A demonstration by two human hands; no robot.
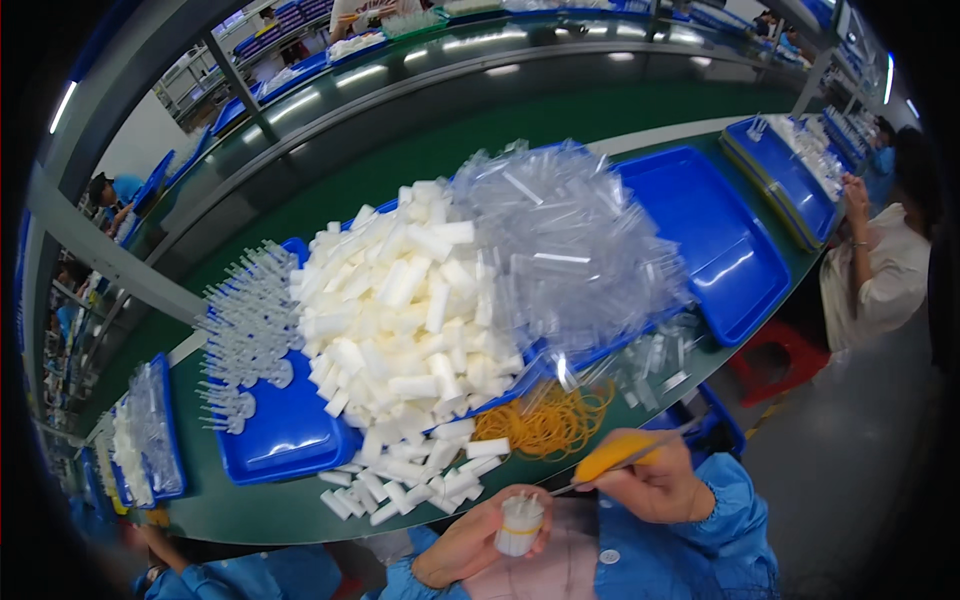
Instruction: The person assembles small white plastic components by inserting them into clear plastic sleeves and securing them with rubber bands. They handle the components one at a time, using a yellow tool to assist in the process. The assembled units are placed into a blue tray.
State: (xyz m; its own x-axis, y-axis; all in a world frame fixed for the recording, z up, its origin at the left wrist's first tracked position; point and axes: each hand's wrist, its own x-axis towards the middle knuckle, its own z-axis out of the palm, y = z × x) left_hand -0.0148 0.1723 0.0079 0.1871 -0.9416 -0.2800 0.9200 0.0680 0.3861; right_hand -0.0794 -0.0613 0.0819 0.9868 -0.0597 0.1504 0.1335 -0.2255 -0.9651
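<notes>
My left hand (470,543) is closed around a small white, partly clear cylindrical piece (518,530). A yellow band circles it, and several thin pale tips stick up from its top. Just to the right, my right hand (655,485) grips a slim pointed metal tool with a yellow part (607,455), which looks like tweezers. Its tip reaches close to the top of the cylinder; whether they touch I cannot tell. Beyond my hands lies a heap of yellow rubber bands (550,418). Loose short white cylinders (410,480) are scattered on the green table beside them.
A big pile of white cylinders (400,290) and a pile of clear plastic tubes (570,250) fill the middle. Left is a blue tray (285,450) with translucent stemmed pieces (245,320); right is another blue tray (715,230). Co-workers sit at left and right (880,260).
</notes>
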